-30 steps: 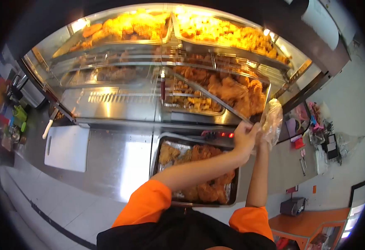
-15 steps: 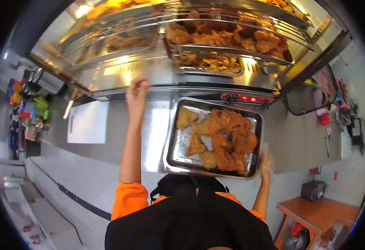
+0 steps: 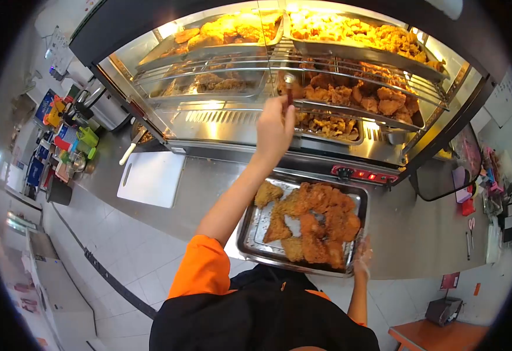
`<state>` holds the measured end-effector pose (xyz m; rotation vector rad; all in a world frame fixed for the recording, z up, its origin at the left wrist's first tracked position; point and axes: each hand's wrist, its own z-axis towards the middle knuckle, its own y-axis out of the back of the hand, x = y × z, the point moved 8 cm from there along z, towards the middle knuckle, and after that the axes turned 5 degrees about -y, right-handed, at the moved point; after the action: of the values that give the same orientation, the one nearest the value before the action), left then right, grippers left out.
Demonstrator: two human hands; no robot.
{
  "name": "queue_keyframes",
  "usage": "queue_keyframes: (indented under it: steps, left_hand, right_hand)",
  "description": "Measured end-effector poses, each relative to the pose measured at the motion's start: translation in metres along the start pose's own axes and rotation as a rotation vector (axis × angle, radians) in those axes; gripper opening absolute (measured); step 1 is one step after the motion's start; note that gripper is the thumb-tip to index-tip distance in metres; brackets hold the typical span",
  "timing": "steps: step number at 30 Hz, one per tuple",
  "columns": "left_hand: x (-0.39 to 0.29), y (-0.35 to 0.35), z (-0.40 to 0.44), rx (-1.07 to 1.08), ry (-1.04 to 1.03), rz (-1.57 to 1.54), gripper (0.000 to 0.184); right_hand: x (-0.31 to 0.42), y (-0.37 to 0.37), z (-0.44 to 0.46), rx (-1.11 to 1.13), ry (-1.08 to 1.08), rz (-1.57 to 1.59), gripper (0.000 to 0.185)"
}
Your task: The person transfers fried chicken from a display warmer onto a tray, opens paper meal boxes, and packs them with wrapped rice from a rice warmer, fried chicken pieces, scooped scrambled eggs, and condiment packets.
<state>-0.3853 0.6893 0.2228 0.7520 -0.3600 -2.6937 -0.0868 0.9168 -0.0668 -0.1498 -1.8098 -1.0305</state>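
My left hand (image 3: 275,130) is raised to the glass front of a lit display warmer (image 3: 250,151). Its fingers are closed around the lower end of a dark red upright handle (image 3: 290,93) at the glass. In a clear plastic glove, my right hand (image 3: 362,257) grips the right edge of a metal tray (image 3: 245,237). Breaded fried pieces (image 3: 278,225) lie at the tray's left, and redder fried chicken (image 3: 320,219) fills its right side. The tray is level in front of my body, by the counter's near edge.
Inside the warmer, trays of fried chicken (image 3: 385,99) stand on wire shelves. A white cutting board (image 3: 150,178) lies on the counter at left, with a knife (image 3: 128,153) beyond it. A black-framed basket or mesh (image 3: 448,169) and scissors (image 3: 471,225) are at right.
My left hand has moved right and up from the warmer's front to the red handle and closed there. My right hand stays at the tray's right edge. The view has shifted.
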Motion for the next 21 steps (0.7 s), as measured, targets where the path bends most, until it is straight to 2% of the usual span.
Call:
queue_keyframes:
  steps: [6, 10, 12, 14, 16, 18, 20, 21]
  left_hand:
    - [-0.041, -0.061, -0.002, 0.057, -0.028, -0.248, 0.020]
    - [-0.071, -0.096, -0.006, 0.082, -0.095, -0.409, 0.024]
    - [-0.079, -0.112, -0.008, 0.160, -0.169, -0.537, 0.030]
    - [-0.085, -0.135, -0.021, 0.490, -0.207, -0.691, 0.037]
    - [-0.102, -0.100, -0.028, 0.803, -0.324, -0.784, 0.042]
    - [-0.087, -0.023, -0.021, 0.517, -0.538, -0.628, 0.036]
    - [-0.032, 0.064, -0.003, 0.245, -0.551, -0.442, 0.033]
    - [0.013, 0.106, 0.000, 0.072, -0.544, -0.245, 0.034]
  right_hand:
    - [0.019, -0.030, -0.008, 0.054, -0.011, -0.035, 0.054]
    - [0.025, -0.066, -0.013, 0.054, 0.049, -0.060, 0.055]
    - [0.049, -0.084, -0.022, 0.066, 0.043, -0.047, 0.055]
    - [0.061, -0.103, -0.028, 0.060, 0.055, -0.008, 0.056]
    - [0.066, -0.125, -0.031, 0.057, 0.072, 0.080, 0.057]
    - [0.081, -0.138, -0.040, 0.061, 0.015, 0.020, 0.058]
    - [0.093, -0.156, -0.051, 0.061, -0.034, 0.023, 0.060]
    - [0.094, -0.167, -0.055, 0.052, -0.041, 0.061, 0.061]
